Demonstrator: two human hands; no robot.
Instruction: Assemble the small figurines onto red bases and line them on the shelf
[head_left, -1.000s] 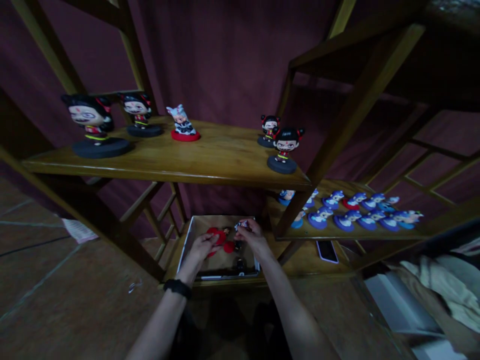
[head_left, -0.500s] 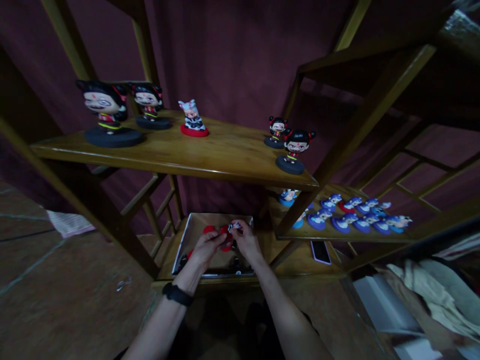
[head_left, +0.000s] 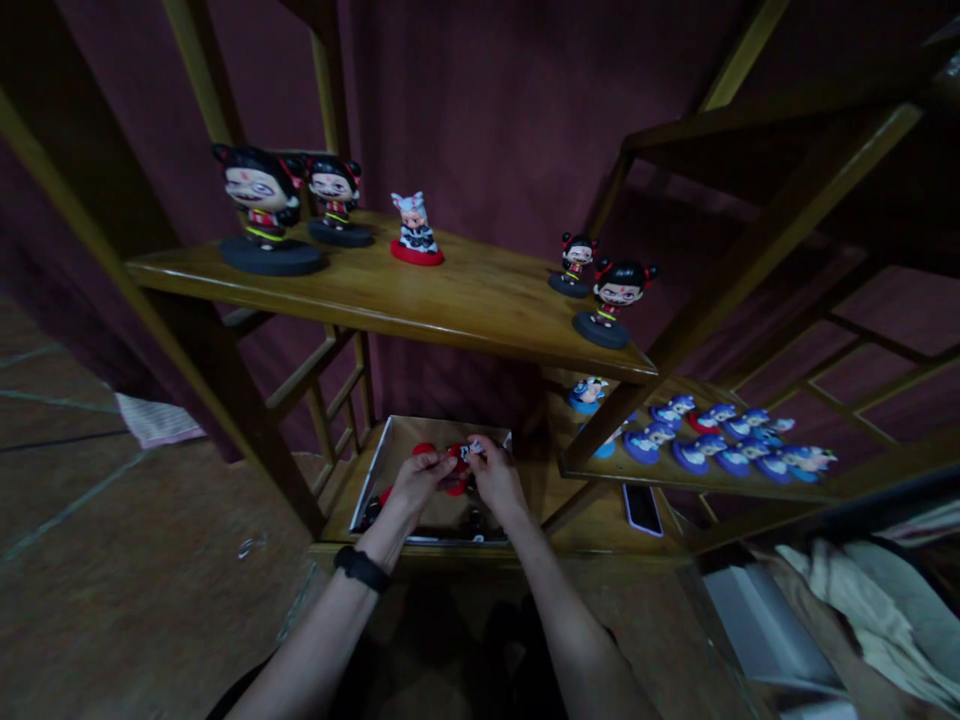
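– Red-based figurine [head_left: 466, 453]: where is it, exactly?
– Pinched between the fingertips of both hands. The left hand [head_left: 417, 482] and right hand [head_left: 496, 482] are closed on it, just above an open cardboard box [head_left: 373, 478].
– And the count?
– Five on the wooden shelf [head_left: 465, 300] above the fingers: four black-haired figurines [head_left: 262, 195] on dark bases and one pale-haired figurine [head_left: 415, 228] on red. Right of the fingers are blue-based figurines [head_left: 720, 445], too crowded to count, and one phone [head_left: 643, 508]. One black wristband [head_left: 361, 567] is on the left wrist. Lettering is too small to read.

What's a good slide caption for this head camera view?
The left hand and right hand hold a small red-based figurine over an open box, under a wooden shelf of display figurines.
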